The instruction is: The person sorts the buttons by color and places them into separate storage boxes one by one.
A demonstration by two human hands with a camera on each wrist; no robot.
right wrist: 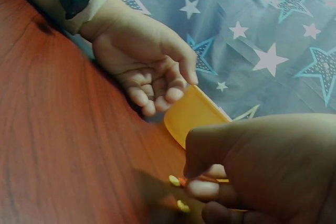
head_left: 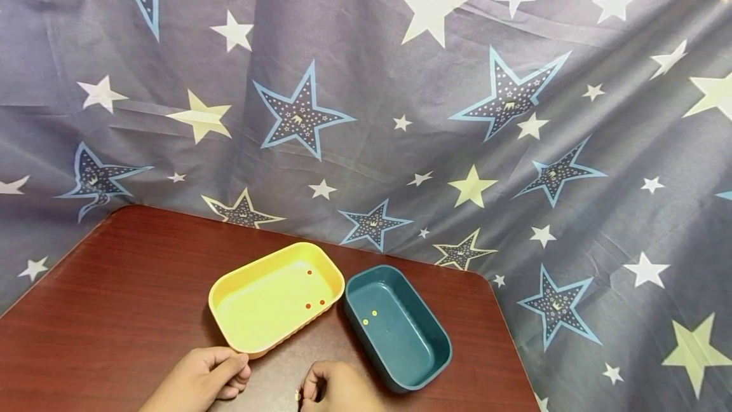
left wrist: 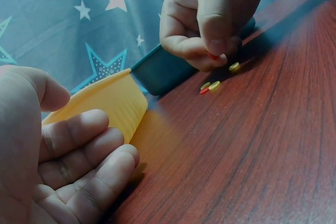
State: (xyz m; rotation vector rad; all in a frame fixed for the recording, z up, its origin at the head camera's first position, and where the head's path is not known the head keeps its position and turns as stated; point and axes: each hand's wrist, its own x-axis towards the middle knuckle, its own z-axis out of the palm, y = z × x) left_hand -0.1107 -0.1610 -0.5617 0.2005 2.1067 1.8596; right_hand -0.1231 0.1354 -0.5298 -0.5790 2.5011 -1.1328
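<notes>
My left hand (head_left: 203,377) pinches the near corner of a yellow plastic container (head_left: 257,310), with the thumb at its rim. Three small red discs (head_left: 308,306) lie inside that container. A teal container (head_left: 403,339) stands to its right and holds two small yellow discs (head_left: 366,322). In front of both containers, my right hand (head_left: 343,388) pinches a small red disc (left wrist: 212,56) between thumb and finger, low over the table. Just below the right hand, the left wrist view shows several loose yellow discs (left wrist: 214,86) and another red disc (left wrist: 204,91) on the wood.
Both containers stand on a reddish-brown wooden table (head_left: 131,272), their nearest corners close together. Behind the table and along its right side hangs a grey curtain (head_left: 372,81) printed with stars. A black device (right wrist: 77,0) is strapped on the left wrist.
</notes>
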